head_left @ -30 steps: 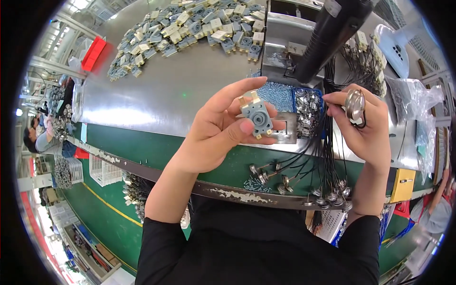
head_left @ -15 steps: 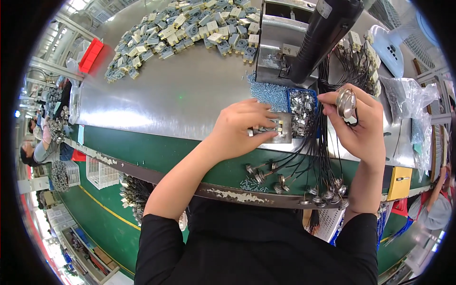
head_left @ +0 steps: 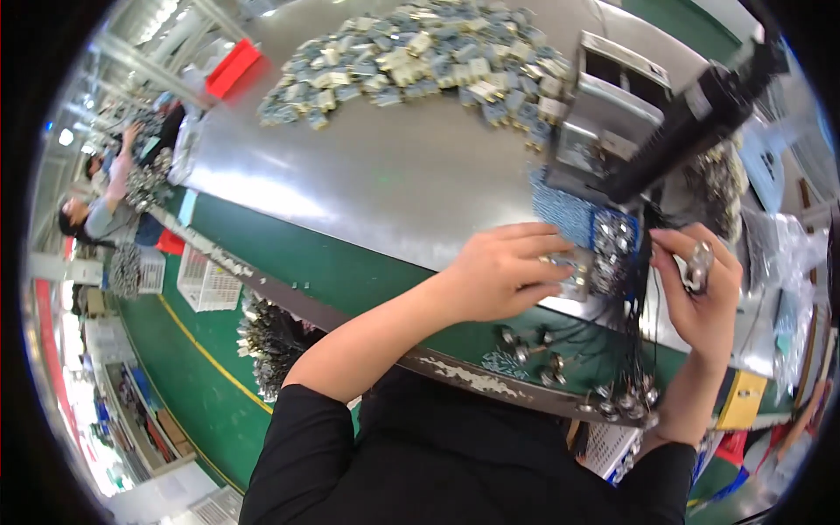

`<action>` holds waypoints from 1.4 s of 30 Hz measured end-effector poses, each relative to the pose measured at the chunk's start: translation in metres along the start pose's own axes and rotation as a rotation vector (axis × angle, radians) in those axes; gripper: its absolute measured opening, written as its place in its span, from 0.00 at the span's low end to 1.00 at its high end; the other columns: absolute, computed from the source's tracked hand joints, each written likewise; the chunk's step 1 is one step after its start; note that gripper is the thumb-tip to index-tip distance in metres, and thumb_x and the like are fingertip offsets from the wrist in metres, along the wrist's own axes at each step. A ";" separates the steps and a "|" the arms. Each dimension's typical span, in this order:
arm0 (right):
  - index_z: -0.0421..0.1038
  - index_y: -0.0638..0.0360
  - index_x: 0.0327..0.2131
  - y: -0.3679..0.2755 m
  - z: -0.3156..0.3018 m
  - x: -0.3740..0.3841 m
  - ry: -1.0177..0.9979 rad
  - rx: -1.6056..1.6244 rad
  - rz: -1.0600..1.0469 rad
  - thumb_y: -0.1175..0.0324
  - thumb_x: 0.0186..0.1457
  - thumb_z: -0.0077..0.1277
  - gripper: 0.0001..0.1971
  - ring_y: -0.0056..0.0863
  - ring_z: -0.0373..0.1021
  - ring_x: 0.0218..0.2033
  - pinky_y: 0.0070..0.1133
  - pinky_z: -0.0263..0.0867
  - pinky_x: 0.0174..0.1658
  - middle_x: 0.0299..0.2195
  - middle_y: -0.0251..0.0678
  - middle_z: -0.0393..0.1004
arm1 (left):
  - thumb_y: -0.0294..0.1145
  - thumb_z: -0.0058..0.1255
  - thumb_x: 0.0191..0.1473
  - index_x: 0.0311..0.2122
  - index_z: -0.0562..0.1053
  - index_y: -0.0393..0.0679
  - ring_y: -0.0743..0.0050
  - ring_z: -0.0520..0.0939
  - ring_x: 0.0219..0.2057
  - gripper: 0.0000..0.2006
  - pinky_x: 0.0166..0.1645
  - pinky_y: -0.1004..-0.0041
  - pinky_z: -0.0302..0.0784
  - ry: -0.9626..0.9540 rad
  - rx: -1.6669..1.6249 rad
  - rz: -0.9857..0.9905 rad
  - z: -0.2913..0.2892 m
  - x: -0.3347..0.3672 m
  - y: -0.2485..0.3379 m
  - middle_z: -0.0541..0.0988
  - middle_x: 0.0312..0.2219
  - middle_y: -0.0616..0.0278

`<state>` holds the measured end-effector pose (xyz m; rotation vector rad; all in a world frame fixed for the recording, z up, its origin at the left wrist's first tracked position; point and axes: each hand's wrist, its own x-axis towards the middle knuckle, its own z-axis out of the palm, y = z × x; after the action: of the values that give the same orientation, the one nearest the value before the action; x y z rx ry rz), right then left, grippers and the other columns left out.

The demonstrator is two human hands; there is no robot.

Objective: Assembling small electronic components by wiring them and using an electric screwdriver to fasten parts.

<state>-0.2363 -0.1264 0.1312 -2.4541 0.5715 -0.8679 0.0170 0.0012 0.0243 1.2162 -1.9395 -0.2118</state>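
Note:
My left hand (head_left: pixel 516 269) lies over a small metal fixture (head_left: pixel 573 293) holding little parts. Its fingers are stretched out with a gap above the thumb, touching or just over the fixture. My right hand (head_left: pixel 707 302) holds a round metal cable end (head_left: pixel 700 262) against its fingers. Its thumb and forefinger are pinched beside a bundle of black cables (head_left: pixel 639 328); what is between the tips is too small to tell. A blue bin (head_left: pixel 593 229) of small shiny metal parts stands between my hands. Light-blue screws (head_left: pixel 558 206) lie beyond the fixture.
A black power screwdriver (head_left: pixel 682 131) leans above a metal box (head_left: pixel 617 74). Grey-and-cream blocks (head_left: pixel 411 66) are heaped at the back. Round metal cable ends (head_left: pixel 626 401) and loose screws (head_left: pixel 506 364) lie near the table edge. A red bin (head_left: pixel 234 68) and co-workers (head_left: pixel 109 206) are at left.
The whole view has swung and tilted, so the bench appears farther right and lower. My left fingers have shifted slightly over the fixture. My right hand still holds the round cable end.

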 end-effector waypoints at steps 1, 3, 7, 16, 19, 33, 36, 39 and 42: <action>0.82 0.67 0.41 0.000 0.000 -0.002 0.001 0.002 0.025 0.87 0.55 0.60 0.10 0.29 0.75 0.28 0.22 0.68 0.33 0.30 0.39 0.78 | 0.35 0.69 0.55 0.48 0.85 0.49 0.54 0.85 0.56 0.15 0.57 0.58 0.83 -0.003 0.055 0.032 -0.010 0.002 0.003 0.87 0.50 0.59; 0.81 0.68 0.41 -0.002 0.000 -0.003 -0.021 -0.022 0.023 0.87 0.55 0.60 0.10 0.28 0.76 0.29 0.22 0.69 0.34 0.30 0.40 0.78 | 0.35 0.68 0.56 0.50 0.84 0.49 0.53 0.85 0.55 0.16 0.58 0.58 0.83 0.034 0.089 -0.001 -0.027 -0.001 -0.004 0.86 0.52 0.58; 0.81 0.67 0.39 0.002 0.002 -0.006 -0.017 0.022 0.032 0.87 0.55 0.60 0.09 0.28 0.77 0.29 0.21 0.70 0.33 0.30 0.40 0.78 | 0.32 0.65 0.57 0.52 0.83 0.46 0.54 0.87 0.49 0.17 0.56 0.60 0.82 0.233 0.284 -0.372 -0.060 -0.009 -0.066 0.85 0.52 0.53; 0.82 0.62 0.36 0.013 0.000 -0.008 -0.058 0.022 -0.077 0.87 0.50 0.63 0.11 0.30 0.78 0.28 0.23 0.71 0.32 0.29 0.38 0.80 | 0.34 0.62 0.59 0.45 0.84 0.42 0.47 0.87 0.43 0.12 0.50 0.58 0.81 0.151 0.589 -0.671 -0.135 0.009 -0.204 0.86 0.44 0.51; 0.83 0.59 0.35 0.011 -0.006 -0.005 -0.081 0.004 -0.067 0.85 0.46 0.66 0.12 0.32 0.77 0.26 0.24 0.71 0.31 0.27 0.38 0.81 | 0.35 0.63 0.59 0.42 0.85 0.43 0.46 0.86 0.42 0.09 0.49 0.57 0.81 0.150 0.640 -0.626 -0.133 0.011 -0.204 0.85 0.39 0.52; 0.82 0.67 0.31 0.003 -0.005 -0.012 -0.179 0.327 0.021 0.82 0.43 0.62 0.08 0.33 0.81 0.28 0.23 0.75 0.33 0.30 0.45 0.83 | 0.30 0.57 0.69 0.45 0.79 0.35 0.83 0.81 0.31 0.08 0.36 0.76 0.79 0.046 -0.416 -0.746 -0.105 0.032 -0.101 0.83 0.36 0.64; 0.79 0.71 0.26 0.012 -0.003 -0.010 -0.230 0.664 -0.063 0.71 0.43 0.67 0.11 0.35 0.80 0.26 0.23 0.74 0.30 0.27 0.48 0.82 | 0.26 0.53 0.70 0.50 0.78 0.34 0.83 0.82 0.30 0.09 0.35 0.77 0.79 0.172 -0.698 -0.668 -0.071 0.040 -0.040 0.83 0.34 0.65; 0.82 0.71 0.29 0.015 -0.005 -0.005 -0.228 0.776 0.033 0.75 0.44 0.64 0.08 0.35 0.80 0.27 0.24 0.74 0.31 0.27 0.46 0.83 | 0.23 0.51 0.70 0.53 0.77 0.33 0.84 0.82 0.28 0.11 0.33 0.79 0.78 0.064 -0.673 -0.608 -0.044 0.036 -0.015 0.85 0.33 0.63; 0.82 0.73 0.32 0.019 -0.005 -0.006 -0.184 0.827 0.151 0.72 0.48 0.66 0.11 0.31 0.78 0.26 0.23 0.72 0.32 0.30 0.46 0.82 | 0.23 0.54 0.69 0.53 0.80 0.34 0.84 0.82 0.25 0.11 0.30 0.79 0.77 -0.052 -0.737 -0.547 -0.025 0.023 -0.012 0.88 0.40 0.57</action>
<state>-0.2486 -0.1401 0.1210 -1.6855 0.2461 -0.6315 0.0380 -0.0170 0.0474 1.1828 -1.3151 -1.1358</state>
